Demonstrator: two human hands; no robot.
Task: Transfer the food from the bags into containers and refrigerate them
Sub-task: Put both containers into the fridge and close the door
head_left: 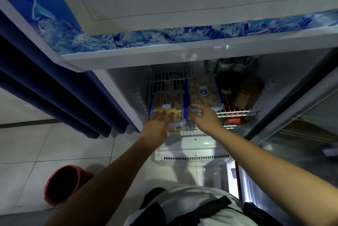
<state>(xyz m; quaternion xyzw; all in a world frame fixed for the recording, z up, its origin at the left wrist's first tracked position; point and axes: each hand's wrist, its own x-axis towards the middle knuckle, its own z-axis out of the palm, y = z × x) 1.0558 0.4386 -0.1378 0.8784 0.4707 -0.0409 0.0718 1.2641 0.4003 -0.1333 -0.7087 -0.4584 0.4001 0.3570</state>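
Fridge shelf — left hand flat-fingered against clear blue-clipped container of yellowish strips, right hand loosely spread.

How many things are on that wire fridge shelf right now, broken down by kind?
Clear food containers with blue-clip lids: 2, the left container under the left hand, the right container by the right hand.
Dark round jars or cans: 2, one and another; what they are is too dim to tell.
Total: 4, on the wire shelf.
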